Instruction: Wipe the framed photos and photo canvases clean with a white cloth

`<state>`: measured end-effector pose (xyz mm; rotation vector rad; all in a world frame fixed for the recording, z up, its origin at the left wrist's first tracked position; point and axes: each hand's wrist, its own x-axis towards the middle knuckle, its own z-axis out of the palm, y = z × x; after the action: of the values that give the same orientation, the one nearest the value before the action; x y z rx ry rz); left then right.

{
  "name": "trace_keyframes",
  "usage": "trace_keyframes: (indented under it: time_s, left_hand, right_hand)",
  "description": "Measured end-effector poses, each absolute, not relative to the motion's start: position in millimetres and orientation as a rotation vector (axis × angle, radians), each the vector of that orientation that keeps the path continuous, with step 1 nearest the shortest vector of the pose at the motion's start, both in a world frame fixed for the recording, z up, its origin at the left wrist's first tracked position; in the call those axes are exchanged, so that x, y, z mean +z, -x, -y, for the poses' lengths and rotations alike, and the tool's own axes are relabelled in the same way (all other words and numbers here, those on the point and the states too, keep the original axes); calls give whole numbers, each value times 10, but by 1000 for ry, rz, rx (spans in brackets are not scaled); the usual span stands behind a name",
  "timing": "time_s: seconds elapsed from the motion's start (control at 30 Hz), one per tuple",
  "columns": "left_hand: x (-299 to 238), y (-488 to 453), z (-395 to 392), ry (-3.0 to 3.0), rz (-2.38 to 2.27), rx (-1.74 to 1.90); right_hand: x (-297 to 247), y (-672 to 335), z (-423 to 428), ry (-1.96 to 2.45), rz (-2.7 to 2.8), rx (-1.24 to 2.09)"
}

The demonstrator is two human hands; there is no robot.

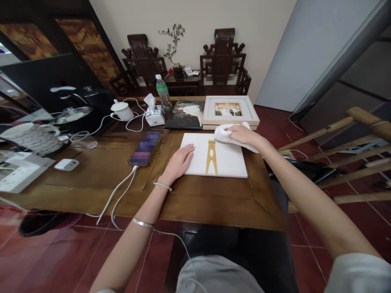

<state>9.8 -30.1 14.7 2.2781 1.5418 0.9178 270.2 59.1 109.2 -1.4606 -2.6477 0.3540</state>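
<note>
A white canvas (pixel 227 160) with a yellow cat figure lies flat on the wooden table (pixel 198 199) in front of me. My left hand (pixel 179 160) rests flat and open on the canvas's left edge. My right hand (pixel 242 134) is closed on a white cloth (pixel 222 133) and presses it onto the canvas's far right corner. Both forearms reach in from the bottom of the view.
Behind the canvas stand a framed photo (pixel 230 110) and a dark print (pixel 186 115). A tissue box (pixel 154 115), green bottle (pixel 163 93), white teapot (pixel 122 110), phone with white cable (pixel 145 148), power strip (pixel 18 175) and cookware sit left. Wooden rails (pixel 351 134) stand right.
</note>
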Motion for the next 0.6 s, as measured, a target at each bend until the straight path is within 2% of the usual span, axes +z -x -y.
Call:
trace_keyframes:
  time_s: [0.4,0.6]
  left_hand:
    - [97,-80,282,-2330,-1542,860]
    - [95,-70,289,-2305,-1575,754]
  right_hand:
    - [917,-3125,1046,1231,2768,399]
    - [916,-3107,908,1331,2748,348]
